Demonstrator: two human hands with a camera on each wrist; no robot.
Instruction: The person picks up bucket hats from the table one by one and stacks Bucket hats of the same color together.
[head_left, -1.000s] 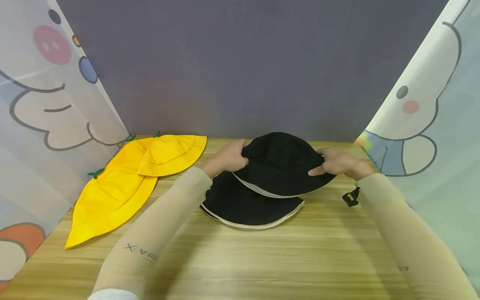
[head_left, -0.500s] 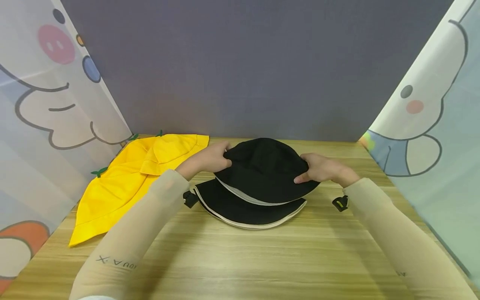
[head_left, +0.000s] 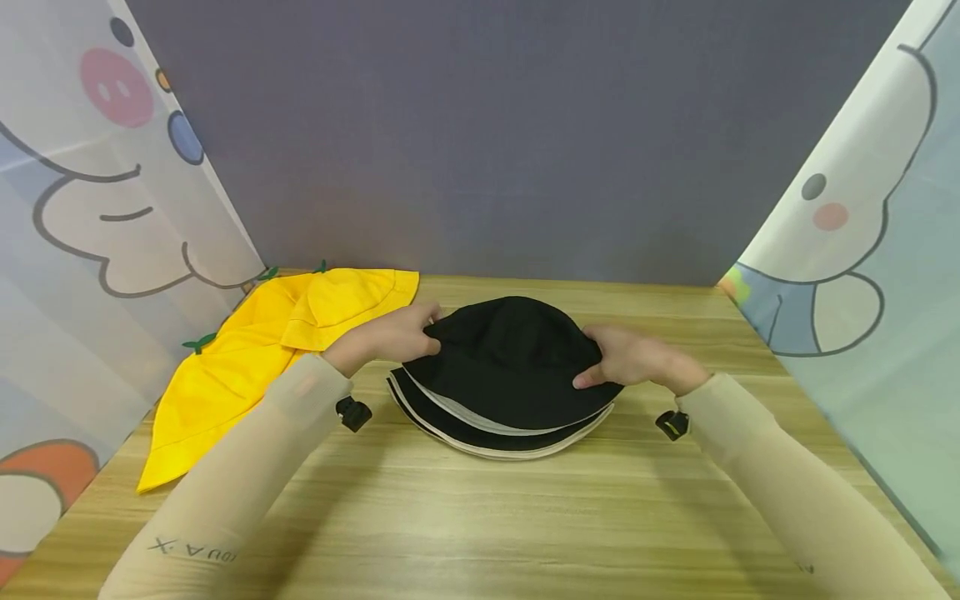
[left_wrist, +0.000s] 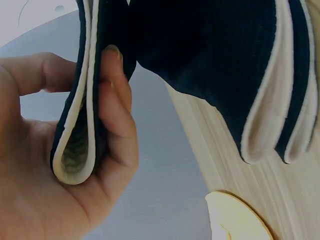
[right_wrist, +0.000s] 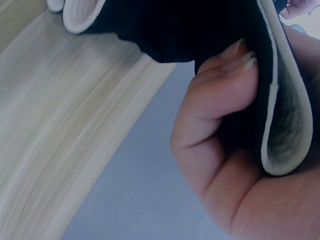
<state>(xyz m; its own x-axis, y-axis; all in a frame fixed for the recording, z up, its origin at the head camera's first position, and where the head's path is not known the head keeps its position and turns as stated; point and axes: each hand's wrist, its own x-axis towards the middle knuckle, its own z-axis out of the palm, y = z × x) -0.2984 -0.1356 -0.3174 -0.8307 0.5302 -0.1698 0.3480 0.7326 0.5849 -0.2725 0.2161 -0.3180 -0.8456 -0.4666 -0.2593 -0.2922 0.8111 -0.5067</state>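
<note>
Both hands hold a black bucket hat (head_left: 510, 358) by opposite sides of its brim, over other black hats (head_left: 517, 446) stacked on the table. The left hand (head_left: 401, 333) grips the left end; in the left wrist view its fingers (left_wrist: 117, 120) curl round the folded, pale-edged brim. At the other end the right hand (head_left: 626, 358) pinches the brim, and the right wrist view shows its fingers (right_wrist: 215, 95) bent against the dark cloth. Only the lower hats' pale-trimmed brims show at the front; the held hat covers the rest. Whether it touches them I cannot tell.
Several yellow hats (head_left: 247, 358) with green leaf tips overlap on the left of the wooden table (head_left: 480, 517). A grey panel (head_left: 487, 142) stands along the back. Cartoon-printed sheets hang at the left (head_left: 82, 192) and right sides.
Both hands have brought the held black hat left and down, toward the viewer, so it now covers most of the lower black hats. The yellow hats lie as before.
</note>
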